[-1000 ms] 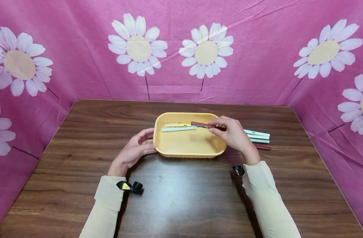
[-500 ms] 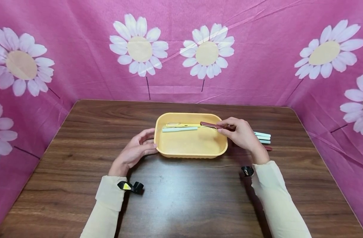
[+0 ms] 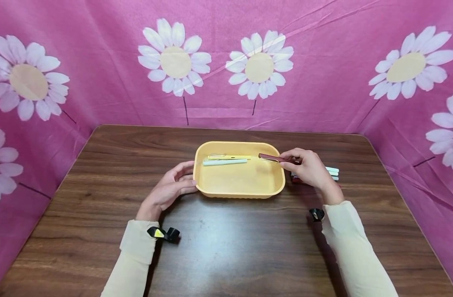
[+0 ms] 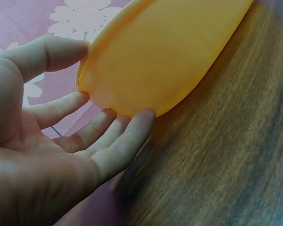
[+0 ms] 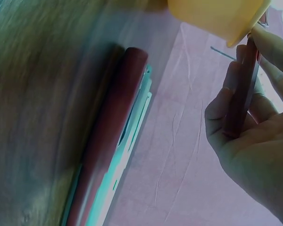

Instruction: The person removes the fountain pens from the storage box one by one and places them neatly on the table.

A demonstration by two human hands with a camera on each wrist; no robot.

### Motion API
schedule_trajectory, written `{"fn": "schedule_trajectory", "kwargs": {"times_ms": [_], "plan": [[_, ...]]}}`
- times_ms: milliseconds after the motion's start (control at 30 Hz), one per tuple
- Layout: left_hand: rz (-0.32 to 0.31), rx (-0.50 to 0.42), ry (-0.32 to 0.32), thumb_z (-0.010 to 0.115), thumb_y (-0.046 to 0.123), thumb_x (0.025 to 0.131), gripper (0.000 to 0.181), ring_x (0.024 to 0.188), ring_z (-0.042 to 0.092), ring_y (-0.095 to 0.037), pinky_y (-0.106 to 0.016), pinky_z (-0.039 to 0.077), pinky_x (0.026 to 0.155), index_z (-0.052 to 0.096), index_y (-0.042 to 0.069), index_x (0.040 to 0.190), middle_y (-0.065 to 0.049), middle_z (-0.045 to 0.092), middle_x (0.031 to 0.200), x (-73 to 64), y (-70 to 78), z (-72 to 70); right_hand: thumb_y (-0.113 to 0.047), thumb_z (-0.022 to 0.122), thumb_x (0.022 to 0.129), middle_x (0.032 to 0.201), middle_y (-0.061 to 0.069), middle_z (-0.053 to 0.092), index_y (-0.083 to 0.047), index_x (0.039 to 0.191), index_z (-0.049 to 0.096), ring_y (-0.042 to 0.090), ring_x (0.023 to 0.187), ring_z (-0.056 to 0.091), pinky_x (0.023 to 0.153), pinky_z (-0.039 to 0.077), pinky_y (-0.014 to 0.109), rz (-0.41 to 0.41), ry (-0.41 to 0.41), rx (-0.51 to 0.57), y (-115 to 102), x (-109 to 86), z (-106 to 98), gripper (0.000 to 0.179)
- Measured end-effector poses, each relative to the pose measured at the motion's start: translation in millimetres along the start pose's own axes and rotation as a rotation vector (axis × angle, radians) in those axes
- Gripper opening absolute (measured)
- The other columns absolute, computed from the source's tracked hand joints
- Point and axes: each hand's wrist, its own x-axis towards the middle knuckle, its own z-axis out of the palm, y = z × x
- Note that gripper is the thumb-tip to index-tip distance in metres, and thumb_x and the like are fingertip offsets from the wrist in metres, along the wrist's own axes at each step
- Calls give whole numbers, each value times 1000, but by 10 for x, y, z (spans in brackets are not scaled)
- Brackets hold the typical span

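Dark red pen (image 3: 271, 158) over the right rim of a yellow tray (image 3: 237, 181), yellow pen (image 3: 231, 157) and mint pen (image 3: 225, 162) inside.

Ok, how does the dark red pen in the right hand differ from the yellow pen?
The dark red pen is pinched by the right hand; the yellow pen is unheld. The dark red pen crosses over the right end of the yellow tray; the yellow pen lies inside. Both are slender and run roughly left to right in the head view.
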Motion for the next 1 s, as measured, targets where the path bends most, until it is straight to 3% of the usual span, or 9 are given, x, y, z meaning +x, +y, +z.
{"fn": "schedule_trajectory", "kwargs": {"times_ms": [500, 1000], "plan": [[4, -3, -6, 53, -17, 90, 69, 115, 62, -28, -35, 59, 91, 25, -10, 152, -37, 31, 149, 2, 1, 10, -4, 81, 84, 88, 10, 72, -4, 101, 79, 11, 71, 53, 58, 41, 15, -60, 57, 12, 148, -55, -84, 17], [-5, -1, -3, 53, -17, 91, 69, 114, 62, -27, -35, 59, 91, 25, -9, 153, -36, 32, 149, -2, 3, -4, -4, 80, 86, 91, 12, 72, -2, 103, 79, 7, 71, 55, 58, 43, 15, 24, 37, -48, 326, -77, -257, 18]]}}
